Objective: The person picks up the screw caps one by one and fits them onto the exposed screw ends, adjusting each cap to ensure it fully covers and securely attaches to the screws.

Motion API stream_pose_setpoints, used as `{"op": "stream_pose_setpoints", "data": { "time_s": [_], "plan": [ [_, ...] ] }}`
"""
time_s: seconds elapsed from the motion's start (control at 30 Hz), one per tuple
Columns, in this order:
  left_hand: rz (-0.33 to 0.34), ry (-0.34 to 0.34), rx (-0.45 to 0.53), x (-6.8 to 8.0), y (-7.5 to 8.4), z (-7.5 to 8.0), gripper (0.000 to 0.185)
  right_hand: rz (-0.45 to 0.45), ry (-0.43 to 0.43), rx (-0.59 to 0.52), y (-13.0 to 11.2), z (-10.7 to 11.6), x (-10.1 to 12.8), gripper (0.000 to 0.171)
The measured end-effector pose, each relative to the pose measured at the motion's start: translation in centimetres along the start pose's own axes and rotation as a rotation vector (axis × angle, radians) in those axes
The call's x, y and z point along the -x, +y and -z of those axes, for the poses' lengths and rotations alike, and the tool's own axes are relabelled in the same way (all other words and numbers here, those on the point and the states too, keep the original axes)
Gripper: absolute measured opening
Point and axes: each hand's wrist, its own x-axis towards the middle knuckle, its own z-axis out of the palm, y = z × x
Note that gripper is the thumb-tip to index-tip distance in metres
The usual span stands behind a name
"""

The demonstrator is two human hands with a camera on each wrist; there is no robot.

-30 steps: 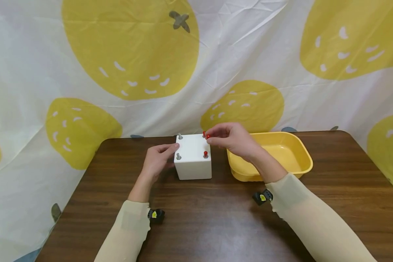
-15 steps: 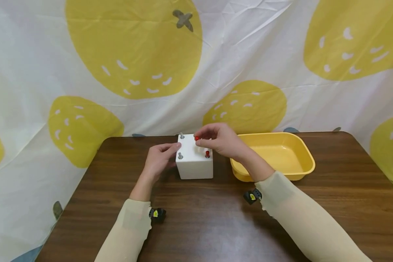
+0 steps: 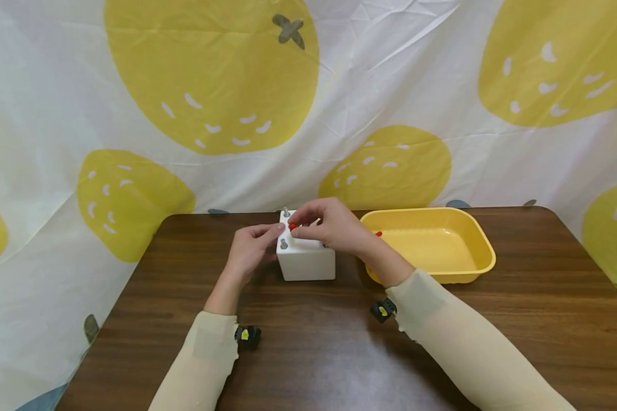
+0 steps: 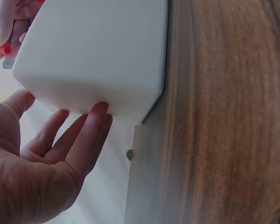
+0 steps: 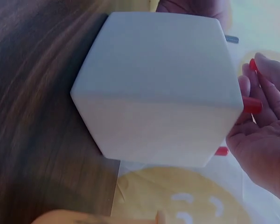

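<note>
White block (image 3: 307, 260) stands on the dark wood worktop (image 3: 308, 354), near the far edge, just left of the yellow tray (image 3: 480, 242). Block and tray are close; can't tell if they touch.

Left hand (image 3: 248, 251) rests against the block's left side, fingers nearly straight and relaxed, fingertips (image 4: 99, 114) touching the block's face in the left wrist view; it grips nothing. Thumb tip sits at the block's top left edge.

Right hand (image 3: 329, 225) is over the block's top, fingers curled, pinching a small red cap (image 3: 292, 226) between thumb and forefinger. The cap is above the block's top, near the far-left corner, just beside the far-left metal stud (image 3: 285, 212). Can't tell if the cap touches the stud. A second bare stud (image 3: 283, 244) stands at the near-left corner of the top. The right side of the block's top is hidden by the right hand in the head view. The right wrist view shows red pieces (image 5: 252, 105) by the fingers at the block's right side, blurred.

A small red bit (image 3: 378, 233) shows at the tray's left inner rim, just behind the right wrist.

Both forearms wear cream sleeves (image 3: 463, 342); a black wrist device (image 3: 247, 335) sits at each cuff. Behind the worktop hangs a white cloth (image 3: 339, 103) with big yellow fruit prints.
</note>
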Motion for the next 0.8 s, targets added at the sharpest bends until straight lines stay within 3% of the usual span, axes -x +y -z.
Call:
{"op": "stream_pose_setpoints", "data": {
  "time_s": [0.37, 0.8],
  "plan": [
    [-0.026, -0.004, -0.006, 0.2, 0.0, 0.0, 0.041, 0.045, -0.019, 0.044, 0.0, -1.4, -0.4, 0.019],
    [-0.036, 0.0, -0.023, 0.3, 0.2, 0.0, 0.045, 0.039, -0.03, 0.099, -0.3, -2.1, -0.4, 0.02]
  ]
}}
